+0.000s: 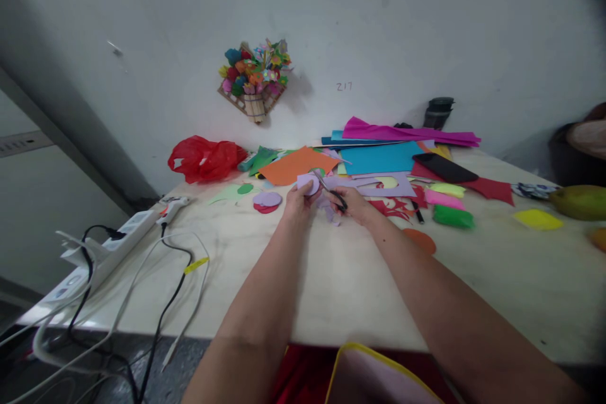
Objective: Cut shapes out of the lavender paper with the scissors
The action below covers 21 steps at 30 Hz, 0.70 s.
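My left hand (298,200) pinches a piece of lilac paper (307,184) above the middle of the table. Black-handled scissors (339,200) are in my right hand (351,199), their blades meeting the edge of that paper. Lilac scraps (330,211) lie just beneath the hands. To the left, a lilac paper circle (267,200) rests partly over a red one (266,209), near a small green circle (245,189). Right of the scissors lies a lilac sheet (400,185) with cut-out openings.
Orange (300,166) and blue sheets (379,158) are heaped behind the hands, with a black phone (445,167) to the right. A red plastic bag (206,159) sits at the back left. A power strip (118,237) and loose cables occupy the left edge. A dark cup (438,113) stands by the wall.
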Available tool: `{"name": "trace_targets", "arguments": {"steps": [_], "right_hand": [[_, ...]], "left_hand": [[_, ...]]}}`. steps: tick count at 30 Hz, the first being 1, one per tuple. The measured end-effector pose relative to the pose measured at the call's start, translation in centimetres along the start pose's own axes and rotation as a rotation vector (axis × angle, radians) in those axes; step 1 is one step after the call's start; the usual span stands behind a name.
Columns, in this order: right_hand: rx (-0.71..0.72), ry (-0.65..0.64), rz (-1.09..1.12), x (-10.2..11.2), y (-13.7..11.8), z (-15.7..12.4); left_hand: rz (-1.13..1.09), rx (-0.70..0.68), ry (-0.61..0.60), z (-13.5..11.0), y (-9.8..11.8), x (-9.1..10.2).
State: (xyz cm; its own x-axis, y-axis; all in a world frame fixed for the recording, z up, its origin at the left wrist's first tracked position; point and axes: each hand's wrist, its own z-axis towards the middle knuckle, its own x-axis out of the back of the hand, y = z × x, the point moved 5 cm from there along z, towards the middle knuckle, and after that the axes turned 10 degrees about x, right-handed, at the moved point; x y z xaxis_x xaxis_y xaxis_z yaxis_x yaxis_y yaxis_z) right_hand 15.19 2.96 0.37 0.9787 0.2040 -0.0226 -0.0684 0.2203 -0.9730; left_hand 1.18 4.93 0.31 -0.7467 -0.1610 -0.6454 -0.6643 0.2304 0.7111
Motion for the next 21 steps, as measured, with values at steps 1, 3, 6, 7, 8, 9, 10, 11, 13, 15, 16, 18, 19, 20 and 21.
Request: {"name": "trace_targets", "arguments": {"steps": [1, 3, 6, 7, 8, 9, 10, 11, 13, 15, 16, 18, 19, 20, 21], "right_hand": [[0.005, 0.002, -0.002, 0.03, 0.06, 0.05], [0.009, 0.000, -0.008, 0.06, 0.13, 0.09], [0.009, 0.000, -0.014, 0.03, 0.04, 0.06], [0.005, 0.001, -0.015, 0.01, -0.01, 0.03], [0.001, 0.003, -0.013, -0.01, -0.05, 0.01], [-0.003, 0.003, -0.009, -0.03, -0.09, -0.01], [-0.008, 0.003, -0.002, -0.05, -0.11, -0.03], [-0.014, 0.002, 0.005, -0.05, -0.10, -0.04], [-0.022, 0.001, 0.016, -0.02, -0.05, -0.03], [-0.026, 0.003, 0.022, 0.06, 0.06, 0.01], [-0.025, 0.001, 0.024, 0.08, 0.10, 0.03], [-0.018, -0.006, 0.024, 0.10, 0.20, 0.09], [-0.014, -0.009, 0.020, 0.10, 0.23, 0.11], [-0.012, -0.011, 0.015, 0.09, 0.27, 0.13], [-0.013, -0.011, 0.009, 0.10, 0.30, 0.14]], "left_hand": [[0.003, 0.002, 0.004, -0.02, 0.01, 0.01], [0.008, 0.005, 0.006, -0.06, 0.03, -0.01], [0.004, 0.003, 0.001, -0.09, 0.10, -0.01], [0.001, 0.002, -0.001, -0.08, 0.12, 0.01], [0.000, 0.002, -0.002, -0.05, 0.13, 0.04], [-0.002, 0.004, -0.002, -0.01, 0.13, 0.08], [-0.002, 0.007, -0.003, 0.03, 0.12, 0.12], [-0.003, 0.010, -0.004, 0.07, 0.11, 0.15], [-0.007, 0.013, -0.001, 0.11, 0.10, 0.22], [-0.010, 0.012, 0.002, 0.11, 0.12, 0.26], [-0.013, 0.011, 0.004, 0.08, 0.13, 0.26], [-0.021, 0.011, 0.007, 0.03, 0.15, 0.25], [-0.025, 0.013, 0.007, 0.01, 0.16, 0.23], [-0.028, 0.014, 0.010, 0.00, 0.17, 0.23], [-0.030, 0.014, 0.014, -0.01, 0.19, 0.24]]}}
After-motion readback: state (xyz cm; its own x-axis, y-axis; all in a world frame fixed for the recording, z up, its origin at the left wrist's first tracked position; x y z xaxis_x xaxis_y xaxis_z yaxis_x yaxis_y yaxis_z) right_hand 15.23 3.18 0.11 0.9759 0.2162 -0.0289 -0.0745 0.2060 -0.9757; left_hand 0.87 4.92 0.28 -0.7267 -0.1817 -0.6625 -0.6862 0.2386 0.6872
